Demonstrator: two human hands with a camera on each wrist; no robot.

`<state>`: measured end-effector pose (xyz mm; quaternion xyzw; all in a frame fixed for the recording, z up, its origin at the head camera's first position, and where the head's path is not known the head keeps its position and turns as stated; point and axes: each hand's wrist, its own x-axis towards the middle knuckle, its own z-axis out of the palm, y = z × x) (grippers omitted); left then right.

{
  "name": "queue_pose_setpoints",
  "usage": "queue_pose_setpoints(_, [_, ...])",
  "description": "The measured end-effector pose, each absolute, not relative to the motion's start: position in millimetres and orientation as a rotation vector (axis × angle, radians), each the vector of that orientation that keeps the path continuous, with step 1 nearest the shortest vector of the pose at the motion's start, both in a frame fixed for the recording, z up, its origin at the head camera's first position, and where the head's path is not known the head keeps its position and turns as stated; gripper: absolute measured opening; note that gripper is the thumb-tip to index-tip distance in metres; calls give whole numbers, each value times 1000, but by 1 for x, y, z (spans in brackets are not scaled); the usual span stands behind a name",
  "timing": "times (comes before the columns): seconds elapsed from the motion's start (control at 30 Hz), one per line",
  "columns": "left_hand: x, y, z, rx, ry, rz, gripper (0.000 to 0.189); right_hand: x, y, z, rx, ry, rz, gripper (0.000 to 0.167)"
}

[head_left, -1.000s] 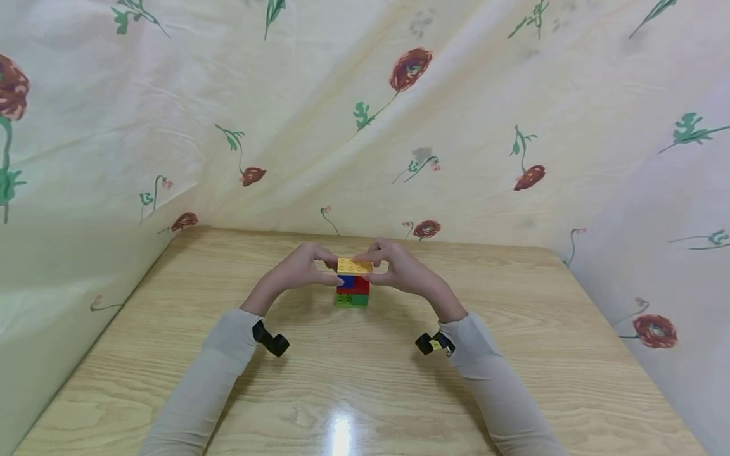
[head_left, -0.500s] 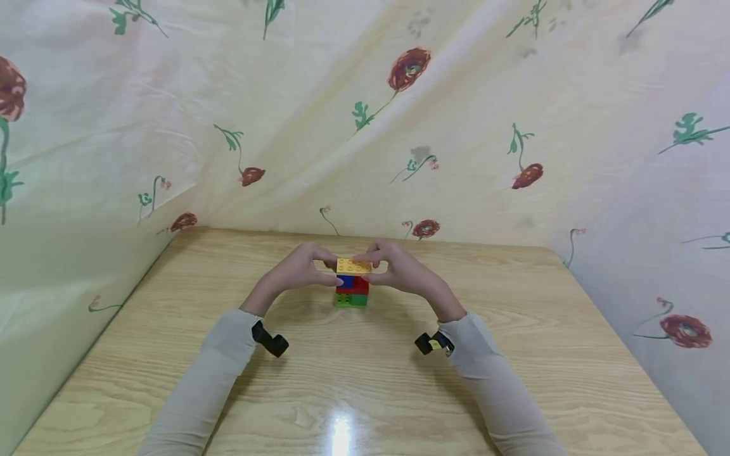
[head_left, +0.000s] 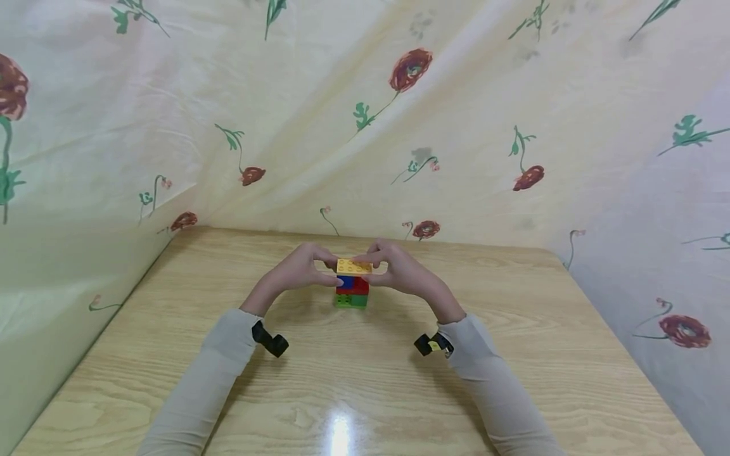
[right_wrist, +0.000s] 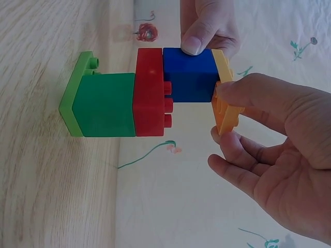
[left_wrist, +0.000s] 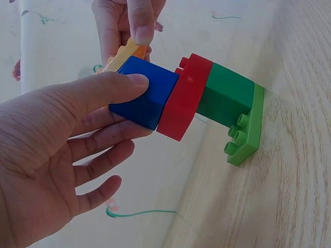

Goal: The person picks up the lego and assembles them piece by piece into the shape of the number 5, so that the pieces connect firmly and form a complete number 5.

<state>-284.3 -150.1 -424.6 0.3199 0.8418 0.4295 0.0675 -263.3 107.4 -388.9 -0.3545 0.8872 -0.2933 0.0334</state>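
Note:
A small tower of toy building bricks stands upright on the table, between both hands. Lowest is a light green plate (left_wrist: 253, 132); a dark green brick (right_wrist: 106, 106) sits on one half of it. Above lies a red plate (left_wrist: 186, 98) with bare studs on one side. A blue brick (left_wrist: 147, 93) rests on the other side of the red plate, and an orange-yellow plate (head_left: 345, 266) tops the tower, overhanging the blue brick. My left hand (head_left: 296, 268) pinches the blue brick, thumb on its near face. My right hand (head_left: 403, 270) pinches the overhanging end of the orange-yellow plate.
The wood-grain table (head_left: 353, 380) spreads around the tower. Flower-printed cloth (head_left: 319, 126) hangs behind it and along both sides. A black strap-mounted camera sits at each wrist, the left one (head_left: 270, 340) and the right one (head_left: 433, 344).

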Motion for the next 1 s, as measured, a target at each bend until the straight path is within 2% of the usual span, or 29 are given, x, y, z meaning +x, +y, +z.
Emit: queue_pose_setpoints(1.0, [-278,-150,-425,975,2561,1268,27,-257,109,-391,-1093,2738,-917,40])
